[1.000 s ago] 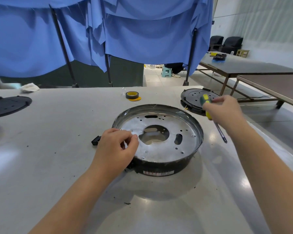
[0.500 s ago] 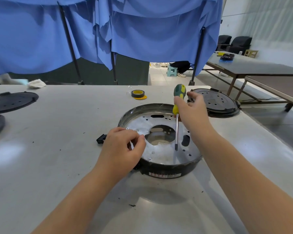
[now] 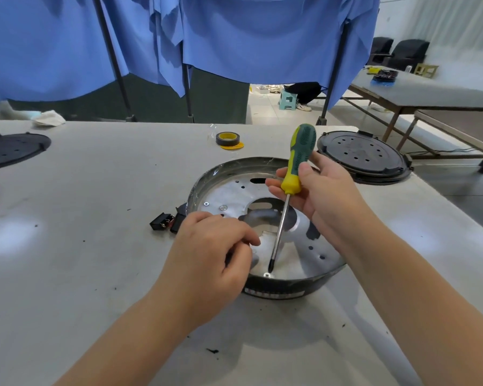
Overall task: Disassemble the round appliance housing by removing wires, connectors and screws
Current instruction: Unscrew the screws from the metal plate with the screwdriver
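- Over the round housing (image 3: pixel 229 179), our right hand (image 3: pixel 321 196) grips a green and yellow screwdriver (image 3: pixel 296 162), tip just above a screw (image 3: pixel 267 274) near the front rim.
- Our left hand (image 3: pixel 209 254) rests on the housing's left edge, fingers curled; we cannot tell whether it pinches anything.
- Our housing sits mid-bench (image 3: pixel 95 274), its metal plate facing up.
- Just left lies a black switch (image 3: pixel 162 222); behind are a tape roll (image 3: pixel 227 139) and a black lid (image 3: pixel 363 157).
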A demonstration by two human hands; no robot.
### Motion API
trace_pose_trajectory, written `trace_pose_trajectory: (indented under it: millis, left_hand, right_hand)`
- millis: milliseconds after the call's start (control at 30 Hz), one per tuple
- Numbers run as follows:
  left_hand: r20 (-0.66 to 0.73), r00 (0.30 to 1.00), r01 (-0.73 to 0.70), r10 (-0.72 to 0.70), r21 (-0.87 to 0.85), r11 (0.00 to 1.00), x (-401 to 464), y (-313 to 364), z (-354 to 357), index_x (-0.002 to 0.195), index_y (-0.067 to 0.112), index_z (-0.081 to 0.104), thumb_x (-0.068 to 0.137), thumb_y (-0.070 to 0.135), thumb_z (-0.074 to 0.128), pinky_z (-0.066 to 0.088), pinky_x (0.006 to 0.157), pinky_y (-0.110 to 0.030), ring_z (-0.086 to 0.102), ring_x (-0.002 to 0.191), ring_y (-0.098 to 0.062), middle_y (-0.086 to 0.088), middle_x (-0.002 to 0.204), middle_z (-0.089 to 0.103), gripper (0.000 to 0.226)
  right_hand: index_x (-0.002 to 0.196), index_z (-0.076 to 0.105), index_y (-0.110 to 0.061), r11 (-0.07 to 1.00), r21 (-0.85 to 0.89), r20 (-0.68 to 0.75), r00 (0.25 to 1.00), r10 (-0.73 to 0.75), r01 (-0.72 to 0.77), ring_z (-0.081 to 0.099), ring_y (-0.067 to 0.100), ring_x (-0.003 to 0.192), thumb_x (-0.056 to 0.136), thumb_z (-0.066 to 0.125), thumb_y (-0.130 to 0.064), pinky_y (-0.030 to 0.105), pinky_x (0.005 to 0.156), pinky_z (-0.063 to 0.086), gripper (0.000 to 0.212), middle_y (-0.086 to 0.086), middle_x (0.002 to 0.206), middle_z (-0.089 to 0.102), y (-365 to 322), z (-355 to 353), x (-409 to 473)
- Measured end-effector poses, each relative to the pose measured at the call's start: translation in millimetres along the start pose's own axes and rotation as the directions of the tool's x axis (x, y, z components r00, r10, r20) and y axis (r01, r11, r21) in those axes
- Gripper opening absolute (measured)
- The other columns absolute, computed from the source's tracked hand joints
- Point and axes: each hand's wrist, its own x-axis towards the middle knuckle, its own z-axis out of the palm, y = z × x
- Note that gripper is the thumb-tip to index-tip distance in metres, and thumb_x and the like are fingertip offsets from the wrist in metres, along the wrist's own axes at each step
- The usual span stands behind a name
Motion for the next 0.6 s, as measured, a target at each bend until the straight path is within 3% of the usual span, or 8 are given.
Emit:
trace_pose_trajectory:
  millis: [600]
  left_hand:
    - [0.004,1.0,0.012,-0.012,-0.002,1.0,1.1,2.6,-0.8,0.075,0.021,0.068,0.079,0.023,0.036,0.04,0.083,-0.034,0.059,0.065,-0.005,0.015,0.065,0.063,0.032]
  right_hand:
    - [0.142,0.035,-0.017,0.998,-0.046,0.111,0.993,-0.041,0.046,0.072,0.018,0.07,0.103,0.033,-0.009,0.026,0.061,0.059,0.04,0.01,0.086,0.065,-0.8,-0.7,-5.9]
